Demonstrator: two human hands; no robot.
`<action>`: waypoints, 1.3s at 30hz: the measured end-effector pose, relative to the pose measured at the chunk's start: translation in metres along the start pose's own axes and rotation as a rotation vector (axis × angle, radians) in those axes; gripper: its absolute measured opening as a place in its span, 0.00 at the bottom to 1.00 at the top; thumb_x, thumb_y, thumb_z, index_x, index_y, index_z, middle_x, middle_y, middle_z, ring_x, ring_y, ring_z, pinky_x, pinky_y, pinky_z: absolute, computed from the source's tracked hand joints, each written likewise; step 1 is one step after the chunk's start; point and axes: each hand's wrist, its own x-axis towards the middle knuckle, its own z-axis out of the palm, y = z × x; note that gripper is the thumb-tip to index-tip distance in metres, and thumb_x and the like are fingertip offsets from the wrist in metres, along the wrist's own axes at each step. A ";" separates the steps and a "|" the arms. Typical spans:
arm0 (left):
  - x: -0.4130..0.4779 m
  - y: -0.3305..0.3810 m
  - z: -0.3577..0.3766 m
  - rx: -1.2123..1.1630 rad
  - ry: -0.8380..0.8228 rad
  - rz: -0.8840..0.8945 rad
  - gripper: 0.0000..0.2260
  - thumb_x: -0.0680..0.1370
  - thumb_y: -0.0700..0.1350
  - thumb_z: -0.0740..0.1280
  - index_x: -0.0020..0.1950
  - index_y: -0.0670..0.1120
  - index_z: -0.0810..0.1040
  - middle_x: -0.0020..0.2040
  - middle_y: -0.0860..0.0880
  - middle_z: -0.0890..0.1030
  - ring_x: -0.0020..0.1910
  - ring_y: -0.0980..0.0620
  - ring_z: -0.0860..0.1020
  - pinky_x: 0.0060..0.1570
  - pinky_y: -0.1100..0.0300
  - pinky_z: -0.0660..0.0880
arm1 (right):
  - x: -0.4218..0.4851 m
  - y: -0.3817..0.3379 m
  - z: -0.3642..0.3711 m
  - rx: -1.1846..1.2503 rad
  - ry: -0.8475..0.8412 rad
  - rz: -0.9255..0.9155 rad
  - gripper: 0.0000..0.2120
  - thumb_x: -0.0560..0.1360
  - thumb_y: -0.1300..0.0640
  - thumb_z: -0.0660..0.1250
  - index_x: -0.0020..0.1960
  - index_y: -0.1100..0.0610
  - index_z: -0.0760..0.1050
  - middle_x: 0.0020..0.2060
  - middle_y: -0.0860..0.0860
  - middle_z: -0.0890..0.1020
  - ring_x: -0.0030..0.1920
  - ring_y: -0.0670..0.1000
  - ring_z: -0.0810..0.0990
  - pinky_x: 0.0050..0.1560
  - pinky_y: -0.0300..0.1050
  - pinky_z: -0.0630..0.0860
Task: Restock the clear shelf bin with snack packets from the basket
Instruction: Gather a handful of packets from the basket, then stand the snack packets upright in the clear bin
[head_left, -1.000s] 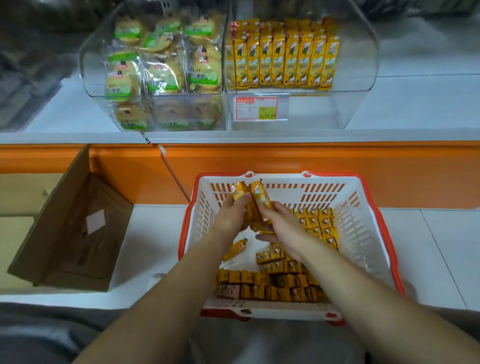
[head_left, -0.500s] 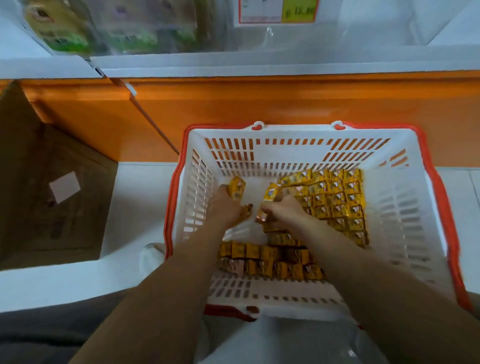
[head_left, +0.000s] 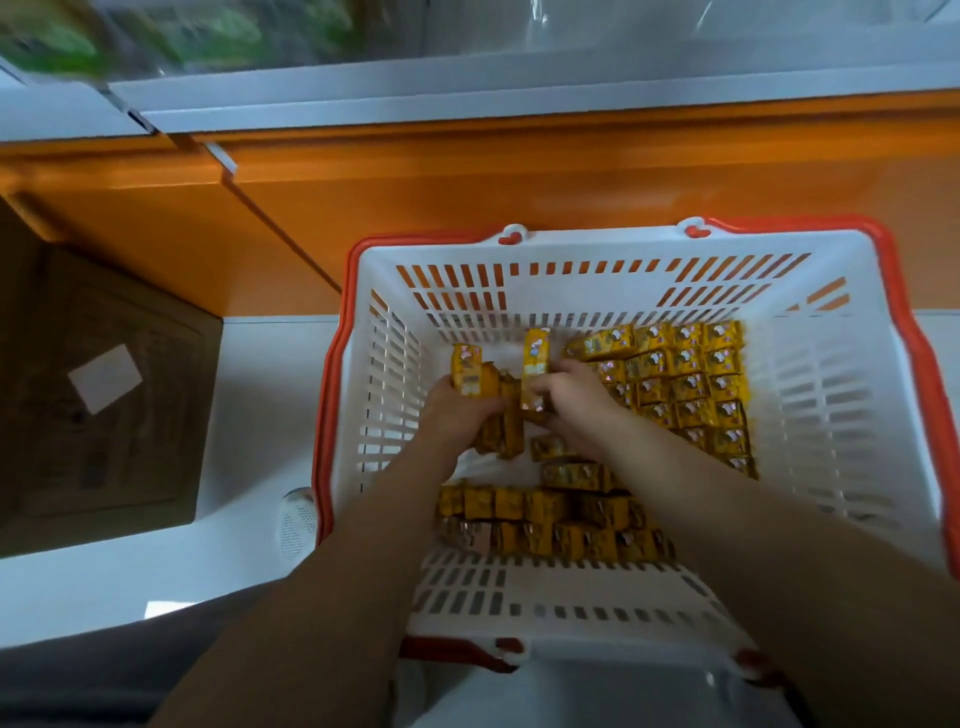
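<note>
Two grips are meeting mid-frame: my left grip (head_left: 457, 415) is clutching a bundle of yellow snack packets (head_left: 501, 421), and my right grip (head_left: 571, 405) is pinching a single packet (head_left: 535, 358) upright, its long axis pointing up-frame. Both are working low inside the basket (head_left: 519, 249). Glossy stacked rows (head_left: 685, 384) are lying just right of the right grip, which is nearer them. I am seeing the clear shelf bin (head_left: 571, 26) only as blurred plastic at the top edge, straight up-frame.

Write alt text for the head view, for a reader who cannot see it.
The left hand and right hand grip yellow snack packets inside a white, red-rimmed basket holding rows of more packets. A cardboard box sits left of the basket, near an orange shelf front.
</note>
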 end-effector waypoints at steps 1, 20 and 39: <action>-0.003 0.004 0.000 -0.018 0.014 0.019 0.22 0.68 0.44 0.81 0.59 0.45 0.79 0.51 0.44 0.84 0.51 0.42 0.83 0.52 0.42 0.83 | -0.004 -0.005 -0.004 0.044 0.004 -0.014 0.10 0.74 0.68 0.66 0.54 0.59 0.78 0.48 0.59 0.83 0.50 0.59 0.82 0.50 0.57 0.82; -0.202 0.138 -0.069 -0.106 -0.382 0.330 0.16 0.75 0.44 0.76 0.60 0.41 0.80 0.45 0.41 0.86 0.43 0.43 0.83 0.37 0.53 0.80 | -0.209 -0.121 -0.031 -0.198 -0.206 -0.343 0.22 0.72 0.61 0.75 0.63 0.58 0.73 0.55 0.55 0.85 0.52 0.54 0.85 0.46 0.53 0.83; -0.292 0.195 -0.073 -0.267 -0.362 0.646 0.26 0.62 0.53 0.82 0.56 0.47 0.81 0.41 0.45 0.86 0.34 0.47 0.84 0.32 0.57 0.78 | -0.331 -0.205 -0.011 -0.101 -0.116 -0.620 0.20 0.69 0.54 0.77 0.57 0.59 0.79 0.49 0.54 0.87 0.44 0.51 0.86 0.44 0.49 0.82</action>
